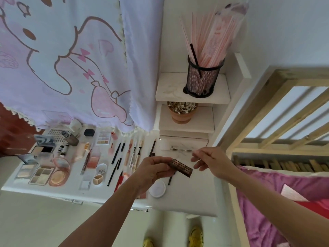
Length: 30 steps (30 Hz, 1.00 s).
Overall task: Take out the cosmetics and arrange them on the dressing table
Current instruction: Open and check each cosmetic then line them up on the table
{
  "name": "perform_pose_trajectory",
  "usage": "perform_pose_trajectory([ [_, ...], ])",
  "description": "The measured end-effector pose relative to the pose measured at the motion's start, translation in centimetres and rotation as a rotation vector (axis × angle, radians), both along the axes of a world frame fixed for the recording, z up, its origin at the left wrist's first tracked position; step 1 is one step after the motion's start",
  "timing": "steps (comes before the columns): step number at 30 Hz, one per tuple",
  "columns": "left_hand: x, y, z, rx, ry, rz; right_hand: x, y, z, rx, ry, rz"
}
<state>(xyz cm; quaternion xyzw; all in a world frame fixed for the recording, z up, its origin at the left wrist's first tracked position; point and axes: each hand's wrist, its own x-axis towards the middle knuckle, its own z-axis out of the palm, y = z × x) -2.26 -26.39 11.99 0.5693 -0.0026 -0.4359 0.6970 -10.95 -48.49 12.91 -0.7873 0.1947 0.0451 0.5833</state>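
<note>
**Holding a brown palette over the bench, a spot for it not yet chosen**

The brown eyeshadow palette [180,168] is in the air above the right part of the white bench [187,204], open side up, its rows of pans showing. The left hand [151,168] grips it by its left end, fingers curled over the top edge and thumb beneath. At three o'clock from the palette hovers the right hand [211,162], fingers loosely bent and fingertips just beside the palette's free end. I cannot tell whether it touches the palette or pinches something small of its own.

From nine to ten o'clock of the palette the bench is well filled: pencils and brushes [116,154] lie in rough columns, and farther out sit the open powder compacts [58,172]. A round white compact [157,189] lies at seven o'clock, near the front edge. At twelve o'clock the small shelves carry a clay pot of cotton swabs [182,111] and, above it, a black mesh cup [202,79] of pink sticks. A bed with a pink blanket [267,202] stands at four o'clock.

By my reckoning the arranging is far along and this palette is the piece in hand. The next move calls for a bare patch, which I judge lies at five o'clock, and for setting the palette down flat in line with the rest without nudging the pencil beneath it.
</note>
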Motion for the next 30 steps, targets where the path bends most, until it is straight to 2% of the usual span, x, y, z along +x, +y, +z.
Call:
perform_pose_trajectory([
  [4,-0.7,-1.0,-1.7,0.015,0.058,-0.023,-0.1,-1.3,-2.3,-0.147,-0.026,0.021],
  [7,-1.7,-2.0,-3.9,0.046,0.146,0.041,-0.2,-2.3,-4.7,-0.273,0.003,0.09],
  [11,-3.3,-3.6,-7.4,0.168,0.134,0.109,-0.2,-3.7,-8.2,-0.36,0.047,0.186],
  [16,-4.2,-4.7,-11.8,0.352,0.136,0.216,0.9,-4.9,-11.6,-0.274,0.093,0.174],
  [21,-4.7,-6.8,-14.4,0.523,0.082,0.235,2.7,-5.9,-14.4,-0.217,0.172,0.159],
  [25,-4.9,-8.4,-15.7,0.671,-0.014,0.192,4.2,-6.1,-15.9,-0.237,0.2,0.188],
  [30,-5.4,-9.0,-16.2,0.815,-0.179,0.024,5.0,-6.2,-16.8,-0.233,0.211,0.206],
])
